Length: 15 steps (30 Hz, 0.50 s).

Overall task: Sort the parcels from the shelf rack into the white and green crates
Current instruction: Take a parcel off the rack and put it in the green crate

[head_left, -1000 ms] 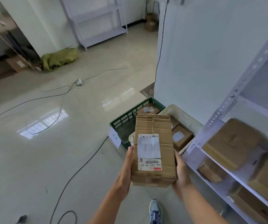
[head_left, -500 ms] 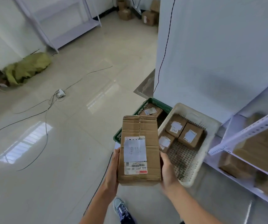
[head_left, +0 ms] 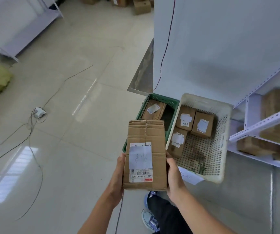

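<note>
Parcel, gripped at both sides by left hand and right hand, is best lowered level into the green crate (judging by its position).

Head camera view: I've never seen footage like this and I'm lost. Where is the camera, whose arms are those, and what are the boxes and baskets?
There is no machine here. The camera sits on a person's head and looks forward and down, so you see that person's own arms from above. The left hand and right hand grip the two long sides of a cardboard parcel with a paper label and barcode on top. On the tiled floor ahead stand two crates side by side: a green crate holding one box, and a white crate holding three smaller boxes. At the right edge is the shelf rack with more cardboard boxes, blurred. The person's shoe shows below, and thin cables trail across the floor.
</note>
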Tool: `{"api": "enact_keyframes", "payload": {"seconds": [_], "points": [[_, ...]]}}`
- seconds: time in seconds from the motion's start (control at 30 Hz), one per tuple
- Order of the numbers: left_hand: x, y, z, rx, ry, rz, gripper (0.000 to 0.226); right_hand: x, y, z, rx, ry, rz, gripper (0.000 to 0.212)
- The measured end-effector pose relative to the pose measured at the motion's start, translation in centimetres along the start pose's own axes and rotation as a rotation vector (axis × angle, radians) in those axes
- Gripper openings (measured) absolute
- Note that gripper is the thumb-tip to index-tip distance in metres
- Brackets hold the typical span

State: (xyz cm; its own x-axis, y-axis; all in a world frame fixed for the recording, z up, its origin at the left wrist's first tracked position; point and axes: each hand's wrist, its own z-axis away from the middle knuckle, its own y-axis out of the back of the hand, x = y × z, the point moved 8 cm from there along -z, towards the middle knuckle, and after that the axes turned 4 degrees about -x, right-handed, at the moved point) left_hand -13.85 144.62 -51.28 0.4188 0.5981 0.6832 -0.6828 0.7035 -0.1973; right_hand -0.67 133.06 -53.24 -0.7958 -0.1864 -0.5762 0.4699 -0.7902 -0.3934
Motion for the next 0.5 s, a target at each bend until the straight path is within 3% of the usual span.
{"api": "enact_keyframes", "payload": {"seconds": [0.37, 0.5], "points": [[2.1, 5.5, -12.8, 0.011, 0.199, -0.189, 0.067, 0.8, 0.3, -13.2, 0.177, -0.051, -0.040, 0.043], [2.1, 7.3, -18.4, 0.011, 0.234, -0.223, 0.076, 2.0, 1.1, -18.5, 0.220, -0.100, -0.003, 0.042]]}}
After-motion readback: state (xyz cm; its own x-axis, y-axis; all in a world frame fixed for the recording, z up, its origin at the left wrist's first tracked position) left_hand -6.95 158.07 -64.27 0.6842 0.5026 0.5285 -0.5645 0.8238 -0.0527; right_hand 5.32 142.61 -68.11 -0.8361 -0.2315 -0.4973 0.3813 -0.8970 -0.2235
